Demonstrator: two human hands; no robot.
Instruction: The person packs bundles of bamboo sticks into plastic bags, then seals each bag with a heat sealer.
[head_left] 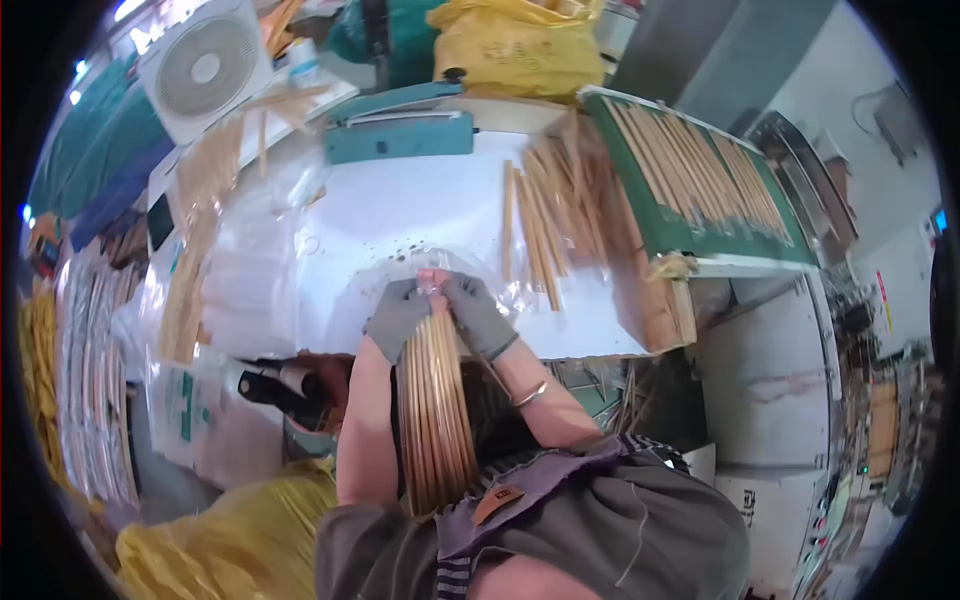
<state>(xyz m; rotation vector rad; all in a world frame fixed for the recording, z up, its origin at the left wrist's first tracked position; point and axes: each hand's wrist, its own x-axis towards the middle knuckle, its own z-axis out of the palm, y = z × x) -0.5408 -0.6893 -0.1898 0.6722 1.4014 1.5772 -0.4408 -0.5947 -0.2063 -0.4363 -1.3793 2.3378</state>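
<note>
While both grey-gloved hands, the left hand (pixel 397 318) and the right hand (pixel 478 315), close their fingers around the top of a bundle of long thin bamboo sticks (pixel 437 410), a clear plastic bag (pixel 470 275) lies just beyond the fingertips, probably its mouth toward the sticks. Further out are the white table (pixel 400 205), loose sticks (pixel 545 215), a teal heat sealer (pixel 398 135) and a white fan (pixel 205 68).

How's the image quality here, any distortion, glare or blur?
Head view: strong fisheye bending, black corners; the white table glares, nearly washed out; edges smear, so the fan looks soft; the gloved left hand and right hand on the chopstick bundle stay fairly sharp.
</note>
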